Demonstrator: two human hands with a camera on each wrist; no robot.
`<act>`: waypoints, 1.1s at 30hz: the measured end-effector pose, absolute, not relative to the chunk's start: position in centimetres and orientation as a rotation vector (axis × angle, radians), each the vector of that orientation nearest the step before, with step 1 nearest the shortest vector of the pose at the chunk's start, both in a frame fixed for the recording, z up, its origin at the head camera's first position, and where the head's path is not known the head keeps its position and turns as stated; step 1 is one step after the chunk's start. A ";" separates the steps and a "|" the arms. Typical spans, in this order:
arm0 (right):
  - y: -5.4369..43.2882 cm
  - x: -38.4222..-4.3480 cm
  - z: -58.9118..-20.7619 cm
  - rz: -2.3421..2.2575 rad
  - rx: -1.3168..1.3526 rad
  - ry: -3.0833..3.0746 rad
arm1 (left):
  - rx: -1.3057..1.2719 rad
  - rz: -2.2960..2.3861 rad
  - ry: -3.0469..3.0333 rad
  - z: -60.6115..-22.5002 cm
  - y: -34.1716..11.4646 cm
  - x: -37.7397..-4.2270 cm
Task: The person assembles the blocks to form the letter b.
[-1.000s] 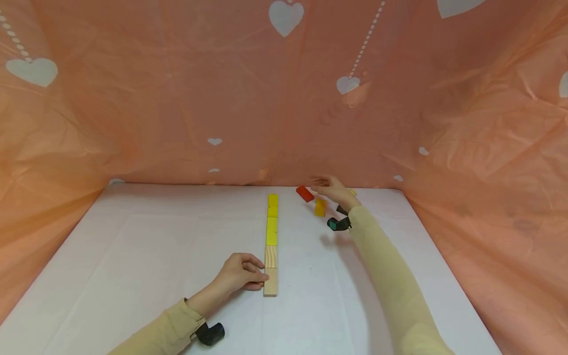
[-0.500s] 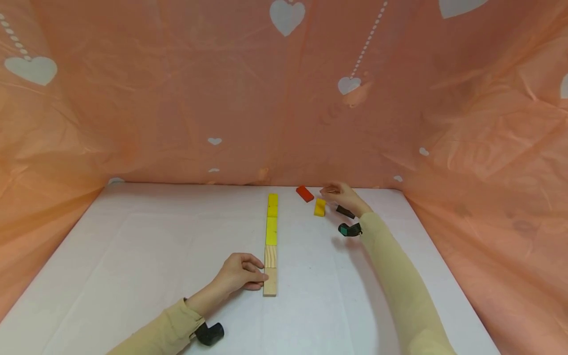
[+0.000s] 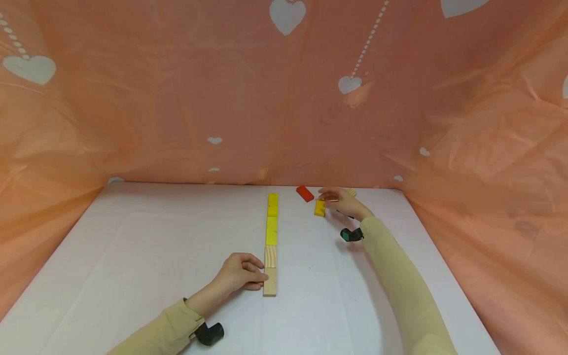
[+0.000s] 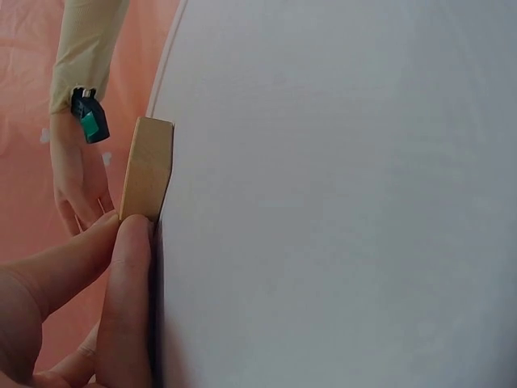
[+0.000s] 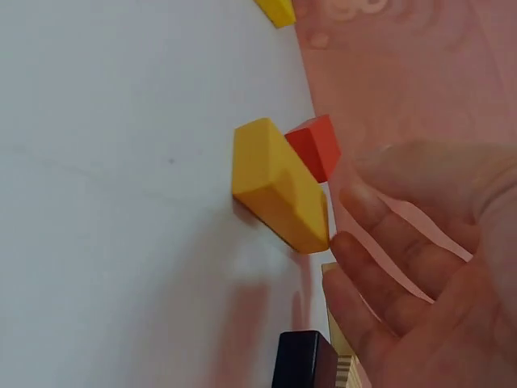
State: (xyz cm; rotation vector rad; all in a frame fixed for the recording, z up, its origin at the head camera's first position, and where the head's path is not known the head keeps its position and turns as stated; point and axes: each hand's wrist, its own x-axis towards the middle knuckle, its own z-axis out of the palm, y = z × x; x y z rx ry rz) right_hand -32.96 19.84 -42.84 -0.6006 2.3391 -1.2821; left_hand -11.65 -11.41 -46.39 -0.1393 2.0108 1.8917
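In the head view, my left hand (image 3: 244,272) rests beside the near end of a straight row of blocks, fingertips touching the left side of a plain wooden block (image 3: 271,286). The left wrist view shows thumb and finger against that wooden block (image 4: 150,162). Ahead of it lie a striped wooden block (image 3: 270,256) and two yellow blocks (image 3: 271,230). At the far right, my right hand (image 3: 340,202) hovers by an orange-yellow block (image 3: 319,209). In the right wrist view its loosely bent fingers stand close to the orange-yellow block (image 5: 279,190), with nothing visibly gripped.
A red block (image 3: 304,194) lies at the back, left of my right hand. A dark block (image 5: 303,361) and pale wooden blocks (image 5: 346,368) lie under and behind that hand. An orange curtain (image 3: 284,123) hangs along the white table's (image 3: 177,236) back edge.
My right hand moves back and right, then a little nearer and down toward the orange-yellow block. The left hand and the row of blocks stay put.
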 end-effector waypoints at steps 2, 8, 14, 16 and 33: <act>19.8 -32.9 -43.0 -1.244 -0.637 2.355 | -0.142 1.887 2.016 -46.4 -11.3 -11.6; 19.3 -32.3 -43.0 -1.109 -0.684 2.439 | -0.142 1.888 2.019 -46.3 -11.3 -11.6; 19.1 -31.9 -43.5 -1.081 -0.715 2.500 | -0.134 1.893 2.010 -46.6 -11.3 -11.6; 19.1 -31.8 -43.7 -1.077 -0.729 2.521 | -0.130 1.896 2.010 -46.6 -11.4 -11.6; 19.1 -31.1 -44.7 -1.039 -0.744 2.606 | -0.151 1.891 1.987 -46.1 -11.4 -11.8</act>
